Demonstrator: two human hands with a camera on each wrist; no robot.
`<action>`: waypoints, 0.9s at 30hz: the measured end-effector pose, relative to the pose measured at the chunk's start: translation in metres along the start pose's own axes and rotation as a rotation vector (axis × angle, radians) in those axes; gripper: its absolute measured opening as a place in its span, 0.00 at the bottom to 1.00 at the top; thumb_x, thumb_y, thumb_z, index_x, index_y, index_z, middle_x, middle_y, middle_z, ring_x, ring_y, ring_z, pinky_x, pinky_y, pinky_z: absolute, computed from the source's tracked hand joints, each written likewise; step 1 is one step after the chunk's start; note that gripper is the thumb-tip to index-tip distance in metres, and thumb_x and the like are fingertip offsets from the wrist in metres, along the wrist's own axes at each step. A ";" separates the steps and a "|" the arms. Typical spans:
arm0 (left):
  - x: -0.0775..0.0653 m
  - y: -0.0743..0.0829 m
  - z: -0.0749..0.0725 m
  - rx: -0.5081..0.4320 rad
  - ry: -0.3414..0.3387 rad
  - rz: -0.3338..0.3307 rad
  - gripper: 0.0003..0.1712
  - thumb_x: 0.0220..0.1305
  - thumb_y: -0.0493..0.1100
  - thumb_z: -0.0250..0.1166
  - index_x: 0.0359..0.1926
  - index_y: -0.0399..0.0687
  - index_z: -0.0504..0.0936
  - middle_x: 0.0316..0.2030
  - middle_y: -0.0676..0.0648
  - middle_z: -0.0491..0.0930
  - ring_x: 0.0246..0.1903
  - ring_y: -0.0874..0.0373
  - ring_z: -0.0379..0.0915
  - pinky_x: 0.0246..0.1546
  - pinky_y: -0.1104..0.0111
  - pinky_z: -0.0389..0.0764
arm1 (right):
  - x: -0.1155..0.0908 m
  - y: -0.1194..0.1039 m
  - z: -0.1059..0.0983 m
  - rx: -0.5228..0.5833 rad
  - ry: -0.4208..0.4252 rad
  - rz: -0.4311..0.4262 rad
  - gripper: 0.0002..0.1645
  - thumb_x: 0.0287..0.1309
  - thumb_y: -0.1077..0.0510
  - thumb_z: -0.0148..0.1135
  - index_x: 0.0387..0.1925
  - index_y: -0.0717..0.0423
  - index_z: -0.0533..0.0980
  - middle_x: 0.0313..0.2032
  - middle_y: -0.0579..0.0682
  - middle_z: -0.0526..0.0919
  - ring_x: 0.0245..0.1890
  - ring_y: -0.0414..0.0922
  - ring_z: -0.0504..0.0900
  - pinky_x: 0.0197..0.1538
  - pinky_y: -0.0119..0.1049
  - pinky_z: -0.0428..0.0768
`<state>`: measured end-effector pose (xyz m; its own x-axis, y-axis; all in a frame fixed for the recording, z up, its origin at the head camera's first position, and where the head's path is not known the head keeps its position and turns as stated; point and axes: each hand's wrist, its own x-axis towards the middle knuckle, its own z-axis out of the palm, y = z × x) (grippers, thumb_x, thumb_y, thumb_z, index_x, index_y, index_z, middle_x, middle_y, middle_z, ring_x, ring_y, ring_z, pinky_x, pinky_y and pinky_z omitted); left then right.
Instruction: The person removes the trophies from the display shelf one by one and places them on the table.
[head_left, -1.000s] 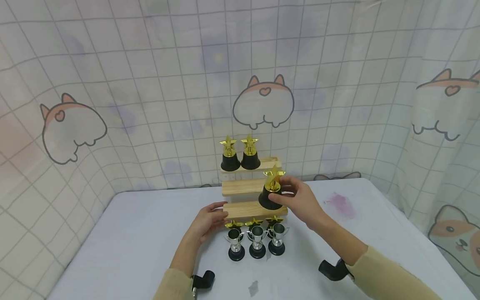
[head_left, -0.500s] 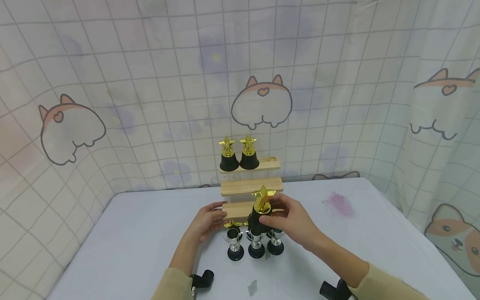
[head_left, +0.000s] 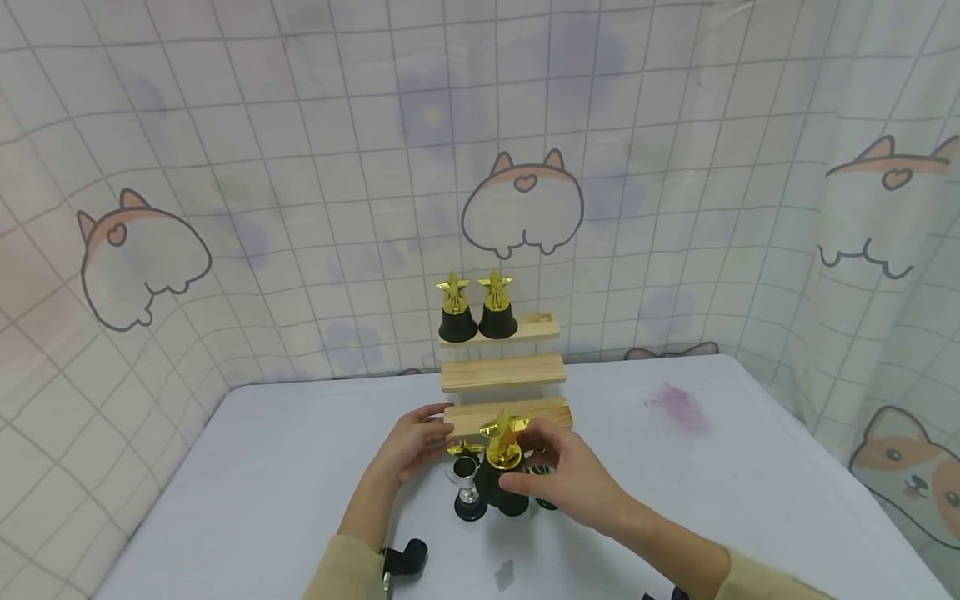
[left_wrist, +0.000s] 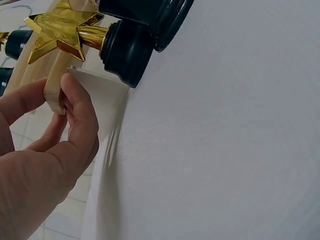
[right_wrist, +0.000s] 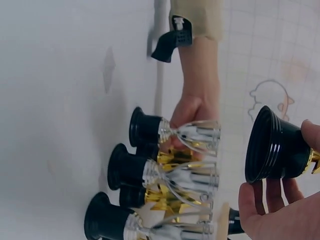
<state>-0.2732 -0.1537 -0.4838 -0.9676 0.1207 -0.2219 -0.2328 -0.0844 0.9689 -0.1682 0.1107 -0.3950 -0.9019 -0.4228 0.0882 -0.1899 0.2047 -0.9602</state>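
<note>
My right hand holds a gold star trophy by its black base, raised in front of the stepped wooden stand. In the right wrist view, fingers and thumb grip the trophy's base, clear of the cups. My left hand pinches the left end of the stand's lowest step between thumb and fingers. Several small trophies stand before that step: a front row of silver cups with star trophies behind. The held trophy hides part of them in the head view.
Two gold star trophies stand on the top step's left and middle. The white table has a pink stain at right and a grey mark in front. A patterned curtain hangs behind.
My right hand has brought the star trophy from above the right of the lowest step, down and leftward to in front of the silver cups. The left hand keeps its place on the stand.
</note>
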 end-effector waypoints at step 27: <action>0.001 0.000 0.000 0.006 -0.008 0.004 0.31 0.68 0.31 0.64 0.70 0.31 0.69 0.57 0.31 0.75 0.41 0.53 0.82 0.44 0.61 0.87 | -0.013 0.032 0.038 0.087 -0.122 0.043 0.28 0.58 0.57 0.76 0.55 0.64 0.76 0.49 0.51 0.81 0.51 0.50 0.81 0.56 0.38 0.82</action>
<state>-0.2742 -0.1536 -0.4841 -0.9678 0.1279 -0.2169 -0.2280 -0.0792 0.9704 -0.1480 0.0898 -0.4372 -0.8538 -0.5202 0.0184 -0.1126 0.1500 -0.9823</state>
